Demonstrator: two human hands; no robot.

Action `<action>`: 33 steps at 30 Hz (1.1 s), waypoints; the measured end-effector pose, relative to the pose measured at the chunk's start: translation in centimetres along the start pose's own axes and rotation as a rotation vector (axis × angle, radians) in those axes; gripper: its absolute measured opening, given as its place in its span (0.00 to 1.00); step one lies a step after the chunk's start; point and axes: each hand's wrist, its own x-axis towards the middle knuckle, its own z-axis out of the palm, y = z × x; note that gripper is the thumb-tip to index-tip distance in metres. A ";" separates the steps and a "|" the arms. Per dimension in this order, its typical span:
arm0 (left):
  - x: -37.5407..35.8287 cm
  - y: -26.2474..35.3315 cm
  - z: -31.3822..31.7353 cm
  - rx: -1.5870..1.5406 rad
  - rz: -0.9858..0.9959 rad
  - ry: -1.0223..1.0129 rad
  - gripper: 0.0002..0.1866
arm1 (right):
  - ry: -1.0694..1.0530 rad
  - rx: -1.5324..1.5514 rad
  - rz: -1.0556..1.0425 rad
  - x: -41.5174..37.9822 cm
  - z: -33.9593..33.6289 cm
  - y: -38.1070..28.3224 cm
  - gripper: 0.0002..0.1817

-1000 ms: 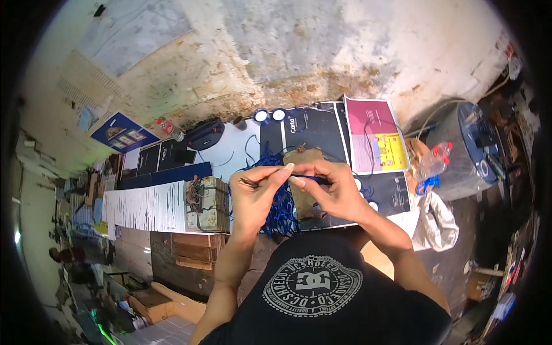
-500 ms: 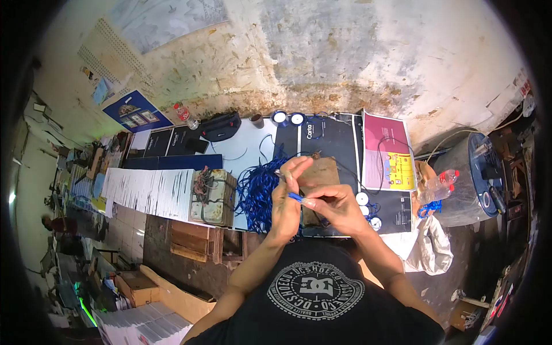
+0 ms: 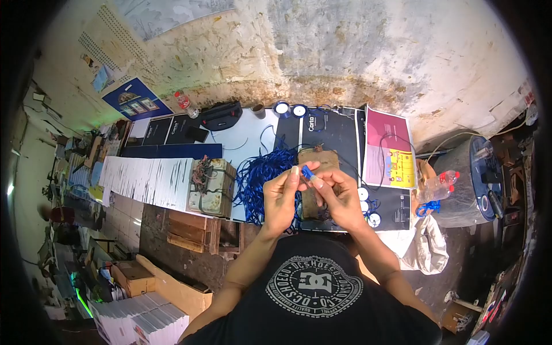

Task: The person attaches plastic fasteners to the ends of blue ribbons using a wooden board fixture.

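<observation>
A short folded piece of blue ribbon (image 3: pixel 307 173) is between my two hands, above the worktable. My right hand (image 3: pixel 340 200) pinches it between thumb and fingers. Close against it from the other side, my left hand (image 3: pixel 280 201) is closed, its thumb pointing up and its fingertips at the ribbon; part of its grip is hidden. A large heap of blue ribbons (image 3: pixel 259 183) lies on the table just left of my left hand. Beneath my hands is a worn brown block (image 3: pixel 318 158), partly covered by them.
Left of the heap stands a tied block (image 3: pixel 214 187) beside a long row of white sheets (image 3: pixel 146 183). Ribbon spools (image 3: pixel 299 110) lie at the back, and white spools (image 3: pixel 374 219) at the right. A printed poster (image 3: pixel 386 135), plastic bottles (image 3: pixel 445 181) and a grey drum (image 3: pixel 468 187) are farther right.
My left hand has turned from upright with extended fingers to a curled grip. Both hands have drawn together around the blue ribbon, and the view has shifted slightly.
</observation>
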 end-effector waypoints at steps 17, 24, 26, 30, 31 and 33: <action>-0.3 -1.3 0.6 0.006 0.037 0.053 0.18 | 0.070 -0.081 0.016 0.1 0.1 0.9 0.05; -0.4 -0.5 1.2 0.090 0.019 0.066 0.15 | 0.046 0.152 0.199 0.1 0.0 1.3 0.07; -0.2 -1.1 0.7 0.159 0.071 0.042 0.13 | 0.030 0.170 0.216 0.2 -0.1 1.1 0.08; 0.5 -1.1 -0.4 0.462 0.314 -0.016 0.11 | 0.036 0.061 0.290 0.0 0.0 -0.1 0.07; 0.7 -1.0 -0.4 0.543 0.388 -0.029 0.11 | 0.045 0.038 0.239 -0.1 0.0 0.0 0.06; 0.5 -1.0 -0.2 0.463 0.326 -0.027 0.12 | 0.063 -0.006 0.136 -0.3 0.3 0.6 0.05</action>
